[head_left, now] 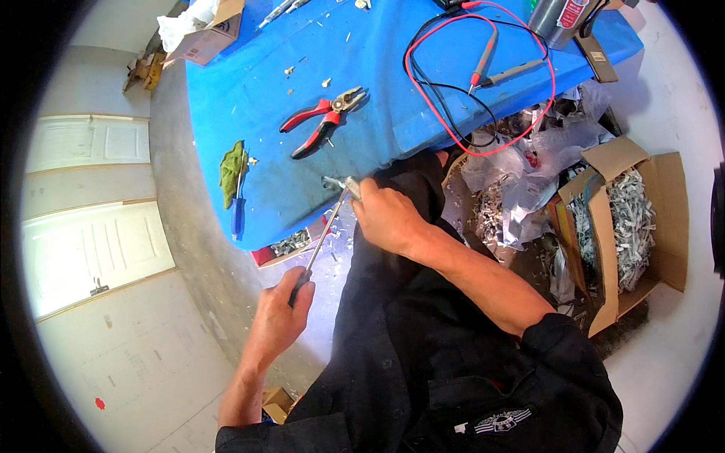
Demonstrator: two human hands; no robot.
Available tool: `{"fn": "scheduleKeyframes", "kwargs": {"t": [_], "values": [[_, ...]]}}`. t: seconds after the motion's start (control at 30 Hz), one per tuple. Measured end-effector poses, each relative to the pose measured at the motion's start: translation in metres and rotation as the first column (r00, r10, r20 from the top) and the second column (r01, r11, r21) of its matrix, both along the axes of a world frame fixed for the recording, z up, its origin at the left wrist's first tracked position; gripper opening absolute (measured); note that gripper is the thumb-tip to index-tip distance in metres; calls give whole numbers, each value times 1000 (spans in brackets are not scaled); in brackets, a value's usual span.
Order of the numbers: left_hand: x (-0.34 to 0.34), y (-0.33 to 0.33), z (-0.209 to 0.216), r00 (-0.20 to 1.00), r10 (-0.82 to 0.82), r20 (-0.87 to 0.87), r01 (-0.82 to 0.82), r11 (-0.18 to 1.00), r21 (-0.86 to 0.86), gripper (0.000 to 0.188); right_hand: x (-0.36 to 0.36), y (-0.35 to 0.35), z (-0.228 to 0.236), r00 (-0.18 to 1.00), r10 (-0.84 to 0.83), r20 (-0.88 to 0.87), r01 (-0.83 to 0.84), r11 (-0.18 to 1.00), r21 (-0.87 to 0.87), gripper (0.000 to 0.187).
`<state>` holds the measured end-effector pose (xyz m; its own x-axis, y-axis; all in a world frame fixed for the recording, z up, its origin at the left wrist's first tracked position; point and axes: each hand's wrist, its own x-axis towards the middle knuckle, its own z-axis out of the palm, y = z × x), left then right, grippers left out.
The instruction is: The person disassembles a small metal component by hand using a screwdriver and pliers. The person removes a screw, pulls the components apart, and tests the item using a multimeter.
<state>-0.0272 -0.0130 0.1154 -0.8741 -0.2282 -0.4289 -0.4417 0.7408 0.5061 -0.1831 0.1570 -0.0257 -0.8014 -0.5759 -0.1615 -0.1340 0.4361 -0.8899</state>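
Small metal part (pixel 349 184) sits pinched in my right hand (pixel 387 217), right at the near edge of the blue table (pixel 249 90), just over my lap. Looks like a bent grey bracket or connector piece; too small to say more. I judge it light, rigid, hard-edged, and slick enough to twist out under tool pressure. Best hold is what I have: fingertips clamped on the body, working end left exposed toward the tool.

Right hand is closed tight around the part, fingers curled, only a stub showing.

My left hand (pixel 281 315) is wrapped fully around the dark handle of a screwdriver (pixel 321 240). The thin steel shaft runs up and right, with the tip meeting the part. Long, stiff shaft, so side load at the tip could skid it toward my fingers.

Outward on the table:
- red-handled pliers (pixel 323 119), jaws partly apart, well clear of my hands
- blue-handled tool (pixel 239 204) lying beside a green rag (pixel 231 172) near the left edge
- red and black multimeter probes (pixel 495 64) with leads looping over the far right
- metal offcuts scattered over the cloth

On the floor to my right, an open cardboard box (pixel 664 219) of shredded grey scrap, and crumpled plastic bags (pixel 521 166) between it and the table.
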Motion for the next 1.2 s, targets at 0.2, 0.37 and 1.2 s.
{"fn": "scheduleKeyframes", "kwargs": {"t": [0.2, 0.37, 1.2], "values": [[13, -15, -24, 992, 102, 77, -118, 965, 235, 23, 1, -3, 3, 1000, 11, 24, -12, 1000, 22, 30], [13, -10, -32, 972, 181, 149, -226, 893, 389, 26, 1, -4, 3, 1000, -7, -6, 7, 1000, 24, 30], [16, -30, -55, 961, -117, -249, 125, 992, 15, 16, 3, 0, -6, 998, 34, -45, -35, 999, -18, 30]]}}
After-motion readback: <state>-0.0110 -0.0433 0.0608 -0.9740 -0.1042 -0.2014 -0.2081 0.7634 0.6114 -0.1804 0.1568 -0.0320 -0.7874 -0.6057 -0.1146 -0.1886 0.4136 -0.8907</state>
